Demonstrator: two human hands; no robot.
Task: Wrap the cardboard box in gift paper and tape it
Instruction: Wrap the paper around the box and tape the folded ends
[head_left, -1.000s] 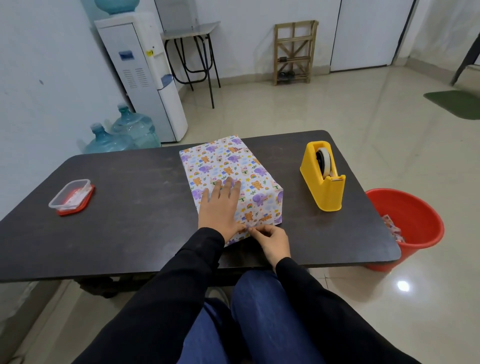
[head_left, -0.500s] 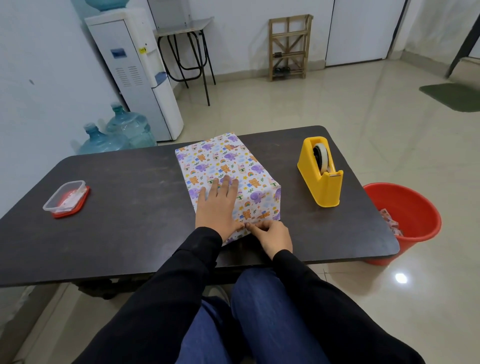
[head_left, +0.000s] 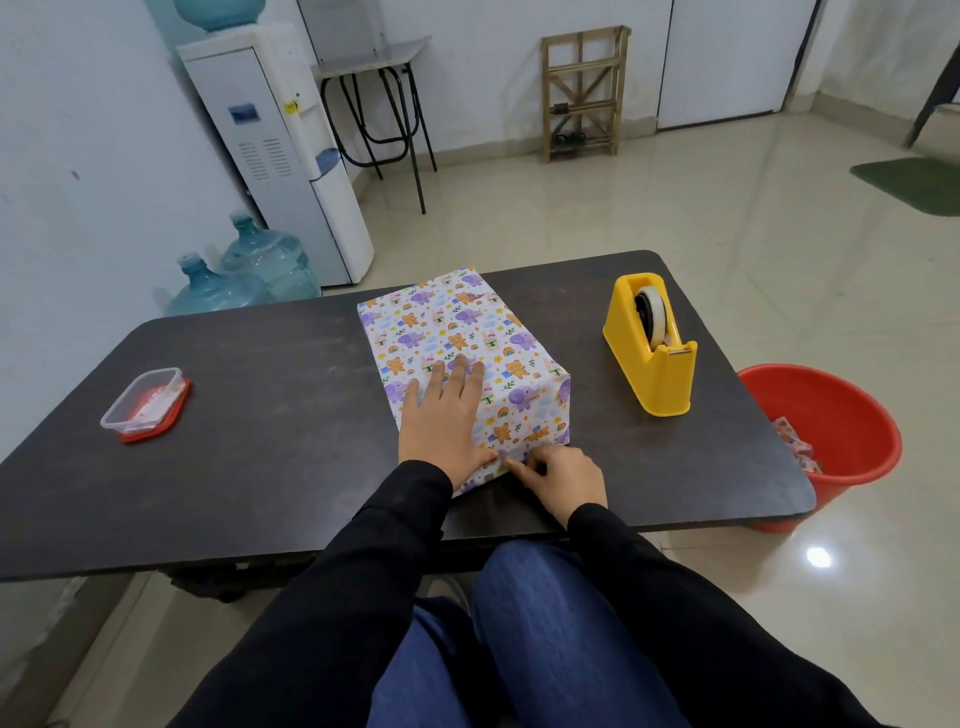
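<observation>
While a person in black sleeves and blue jeans sits at a dark surface (head_left: 249, 431), a box (head_left: 452, 327) covered in gift paper (head_left: 524, 415) lies near the middle of it. The paper is white, printed with purple elephants, orange bears and rainbows. The box's long side runs away from the viewer and its near end is close to the front edge. The left hand (head_left: 441, 421) lies palm down on top of the box at that near end, its grip spread flat, fingers straight and pressing on the paper. The right hand (head_left: 563, 480) is just beside it at the lower near edge of the box, fingers curled, its grip pinching a fold of the gift paper between thumb and forefinger. To the right of the box, apart from it, stands a yellow tape dispenser (head_left: 652, 364) holding a roll of tape. Far to the left on the surface sits a small clear plastic container (head_left: 143, 400) with a red lid. On the tiled floor by the right end of the surface is a red bucket (head_left: 841, 436) with scraps of patterned paper inside. Against the back wall stand a white water dispenser (head_left: 280, 145), two blue water bottles (head_left: 260, 265) and a small wooden rack (head_left: 582, 93).
</observation>
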